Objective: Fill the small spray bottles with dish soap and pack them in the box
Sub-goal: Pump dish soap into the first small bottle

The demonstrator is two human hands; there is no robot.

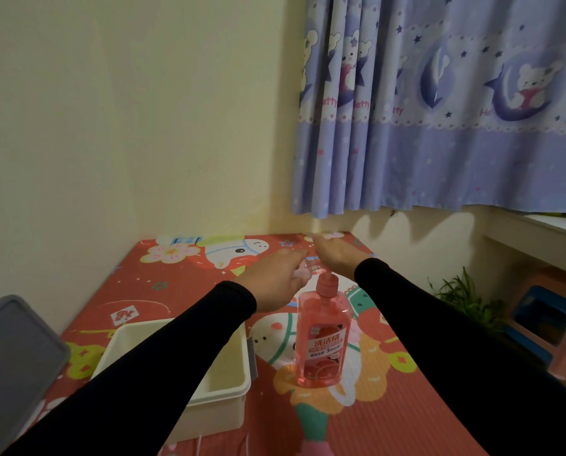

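While the white box (pixel 176 383) is sitting empty at the left, the left hand (pixel 275 278) is pinching what looks like a small clear spray bottle (pixel 303 269) under the spout of the pink dish soap bottle (pixel 322 337); the right hand (pixel 336 255), flat, is pressing the pump. A misaligned neck is risking soap spilling onto the counter (pixel 390 406).

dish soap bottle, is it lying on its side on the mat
No, the dish soap bottle stands upright on the mat, pump at the top.

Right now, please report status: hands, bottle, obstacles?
Left hand holds small clear bottle at pump spout. Right hand over soap bottle pump. Box open. No obstacles.
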